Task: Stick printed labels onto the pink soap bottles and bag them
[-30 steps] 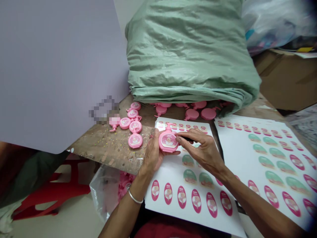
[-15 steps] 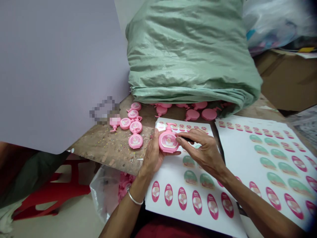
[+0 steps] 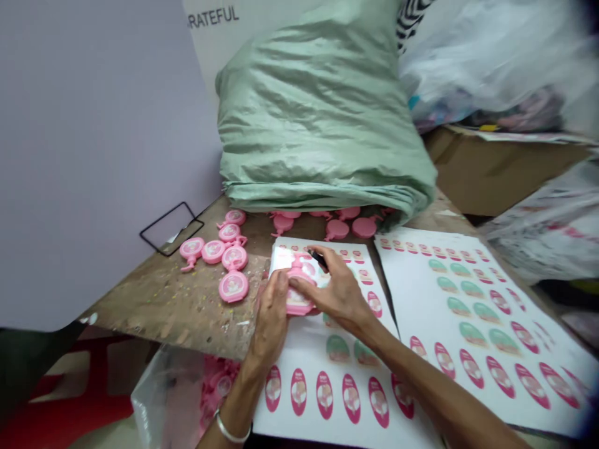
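Observation:
A pink toy pump bottle point(image 3: 299, 308) is held over a white sticker sheet point(image 3: 292, 346), its face partly covered by my fingers. My left hand point(image 3: 270, 318) grips the bottle's left side. The thumb of my right hand point(image 3: 340, 294) presses on the bottle's front, while its fingers hold a slim black tool point(image 3: 319, 258) whose kind I cannot make out. Just left of my hands, several pink pump bottles with round labels point(image 3: 233, 286) lie on the brown table point(image 3: 187, 312).
A second sticker sheet point(image 3: 412, 287) lies to the right. The large green sack point(image 3: 322, 125) stands behind, with plain pink bottles point(image 3: 337, 229) at its foot. Below the table's left edge hangs a clear bag point(image 3: 161, 393) of pink parts. A black wire frame point(image 3: 163, 249) lies by the grey panel point(image 3: 93, 156).
My right thumb has come down onto the bottle's face, and the black tool now points up and away from it. The view has shifted to the right.

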### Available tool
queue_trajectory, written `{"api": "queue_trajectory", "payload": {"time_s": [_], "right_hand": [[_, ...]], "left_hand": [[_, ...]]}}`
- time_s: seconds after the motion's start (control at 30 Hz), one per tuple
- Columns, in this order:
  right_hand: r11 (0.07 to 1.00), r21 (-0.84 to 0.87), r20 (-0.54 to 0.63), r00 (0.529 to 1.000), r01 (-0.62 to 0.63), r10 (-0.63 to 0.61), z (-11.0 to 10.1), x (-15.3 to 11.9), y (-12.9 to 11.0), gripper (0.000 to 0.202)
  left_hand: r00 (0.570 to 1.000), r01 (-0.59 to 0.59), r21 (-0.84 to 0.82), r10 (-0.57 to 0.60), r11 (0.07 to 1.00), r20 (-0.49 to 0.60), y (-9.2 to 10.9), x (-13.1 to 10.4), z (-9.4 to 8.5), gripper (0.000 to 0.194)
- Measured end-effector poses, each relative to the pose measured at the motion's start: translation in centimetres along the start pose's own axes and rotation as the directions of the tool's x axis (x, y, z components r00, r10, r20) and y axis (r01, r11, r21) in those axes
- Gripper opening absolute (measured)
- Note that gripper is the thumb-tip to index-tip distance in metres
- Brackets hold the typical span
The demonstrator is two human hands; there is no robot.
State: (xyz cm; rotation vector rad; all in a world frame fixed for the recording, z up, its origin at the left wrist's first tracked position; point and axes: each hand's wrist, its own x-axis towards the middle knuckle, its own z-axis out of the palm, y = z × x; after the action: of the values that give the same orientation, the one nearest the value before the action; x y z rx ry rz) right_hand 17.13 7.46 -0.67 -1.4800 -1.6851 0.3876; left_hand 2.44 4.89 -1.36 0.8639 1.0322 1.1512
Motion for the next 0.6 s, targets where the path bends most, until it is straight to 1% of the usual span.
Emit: {"api": "queue_trajectory", "payload": {"time_s": [0.07, 0.1, 0.13, 0.17, 0.2, 0.23, 0.27, 0.3, 0.37, 0.4, 0.43, 0.47, 0.5, 0.53, 0.57, 0.6], "right_hand": [[0.996, -0.082, -0.012, 0.999, -0.045, 0.044, -0.1, 1.3, 2.0, 0.054], [0.986, -0.151, -0.01, 0.997, -0.075, 0.074, -0.6, 2.2, 3.4, 0.051], [0.966, -0.228, 0.011, 0.992, -0.118, 0.124, -1.2, 3.2, 5.0, 0.046], [0.928, -0.325, 0.019, 0.98, -0.181, 0.197, -2.0, 4.3, 6.7, 0.043], [0.904, -0.367, 0.005, 0.971, -0.219, 0.238, -2.7, 5.5, 8.3, 0.044], [0.891, -0.392, 0.018, 0.967, -0.227, 0.255, -3.4, 6.7, 9.7, 0.043], [0.887, -0.409, 0.048, 0.966, -0.214, 0.255, -3.8, 7.8, 10.8, 0.044], [0.892, -0.412, 0.088, 0.966, -0.186, 0.242, -4.0, 8.8, 11.7, 0.048], [0.906, -0.407, 0.192, 0.958, -0.117, 0.211, -3.9, 10.7, 12.8, 0.058], [0.912, -0.399, 0.242, 0.949, -0.093, 0.203, -3.7, 11.6, 13.0, 0.061], [0.918, -0.388, 0.288, 0.936, -0.078, 0.201, -3.5, 12.4, 13.1, 0.061], [0.925, -0.373, 0.33, 0.922, -0.07, 0.202, -3.3, 13.2, 13.2, 0.059], [0.933, -0.353, 0.368, 0.908, -0.065, 0.202, -3.3, 13.9, 13.2, 0.056], [0.942, -0.33, 0.4, 0.895, -0.062, 0.199, -3.4, 14.5, 13.1, 0.054], [0.951, -0.304, 0.426, 0.884, -0.061, 0.193, -3.7, 14.9, 12.9, 0.053], [0.959, -0.277, 0.447, 0.875, -0.061, 0.185, -4.0, 15.0, 12.7, 0.052]], "left_hand": [[1.0, 0.006, 0.074, -0.005, 0.997, -0.015, 0.0, 0.0, -0.9, 0.04], [0.998, -0.008, 0.167, 0.018, 0.986, -0.059, 0.1, 0.2, -1.7, 0.041], [0.989, -0.028, 0.292, 0.069, 0.956, -0.13, 0.2, 0.5, -2.8, 0.041], [0.965, -0.05, 0.446, 0.158, 0.894, -0.209, 0.4, 1.0, -4.0, 0.04], [0.926, -0.048, 0.574, 0.251, 0.817, -0.281, 0.7, 1.5, -5.4, 0.041], [0.887, -0.026, 0.664, 0.324, 0.747, -0.329, 1.1, 2.1, -6.8, 0.043], [0.85, -0.012, 0.735, 0.394, 0.677, -0.349, 1.5, 2.8, -8.0, 0.045], [0.813, -0.013, 0.805, 0.475, 0.593, -0.337, 1.9, 3.4, -9.1, 0.047], [0.723, -0.044, 0.923, 0.65, 0.383, -0.235, 2.7, 4.4, -10.5, 0.051], [0.671, -0.064, 0.957, 0.722, 0.281, -0.167, 3.1, 4.6, -10.7, 0.053], [0.626, -0.094, 0.974, 0.773, 0.207, -0.104, 3.3, 4.8, -10.6, 0.054], [0.592, -0.135, 0.976, 0.804, 0.169, -0.057, 3.4, 4.7, -10.2, 0.053], [0.572, -0.188, 0.968, 0.82, 0.166, -0.029, 3.4, 4.5, -9.7, 0.049], [0.574, -0.257, 0.948, 0.819, 0.185, -0.004, 3.3, 4.2, -9.0, 0.043], [0.595, -0.327, 0.918, 0.803, 0.224, 0.016, 3.2, 3.9, -8.3, 0.036], [0.631, -0.382, 0.88, 0.775, 0.283, 0.024, 3.0, 3.5, -7.5, 0.029]]}}
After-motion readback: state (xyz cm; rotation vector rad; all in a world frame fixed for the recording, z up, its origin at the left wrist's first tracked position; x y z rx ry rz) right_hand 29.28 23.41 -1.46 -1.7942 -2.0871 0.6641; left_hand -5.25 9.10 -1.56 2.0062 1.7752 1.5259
